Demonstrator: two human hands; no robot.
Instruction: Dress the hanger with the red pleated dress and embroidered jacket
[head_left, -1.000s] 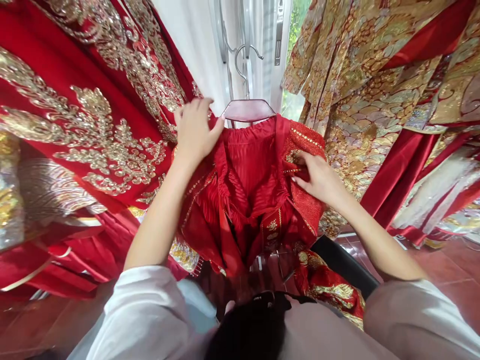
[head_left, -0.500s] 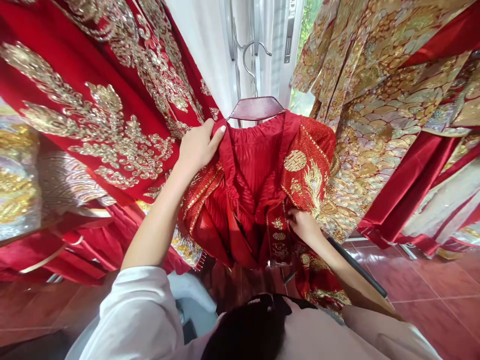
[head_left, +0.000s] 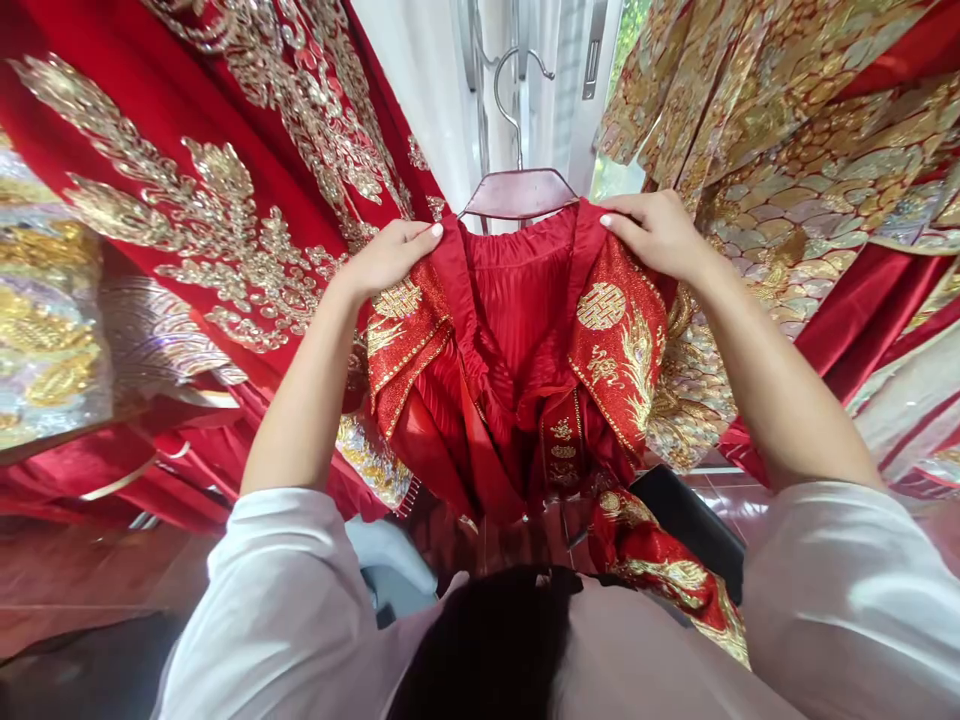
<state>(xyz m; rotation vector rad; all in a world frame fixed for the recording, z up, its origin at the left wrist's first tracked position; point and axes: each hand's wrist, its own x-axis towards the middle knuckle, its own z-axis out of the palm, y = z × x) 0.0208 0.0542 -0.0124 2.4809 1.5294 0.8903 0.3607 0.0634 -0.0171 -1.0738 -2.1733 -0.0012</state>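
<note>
A red embroidered garment (head_left: 517, 300) with a pleated inside and gold-patterned shoulder panels hangs on a clothes hanger (head_left: 523, 192) with a metal hook. At its left shoulder, my left hand (head_left: 394, 258) pinches the cloth, thumb on top beside the collar. My right hand (head_left: 656, 232) grips the right shoulder in the same way, above the round gold emblem (head_left: 601, 306). The undersides of both hands' fingers are hidden behind the cloth. Lower right, a red-and-gold embroidered piece (head_left: 667, 560) lies near my body; whether it is joined to the garment is unclear.
A red gown with gold beading (head_left: 217, 190) hangs close on the left, and gold scale-patterned garments (head_left: 787, 230) hang on the right. Behind the hanger are a white curtain (head_left: 412, 70) and a window frame. A black object (head_left: 697, 530) sits at lower right, above a red tiled floor.
My right hand has moved up from the garment's front edge to its right shoulder. My left hand stays at the left shoulder, where the embroidered panel now lies more spread out.
</note>
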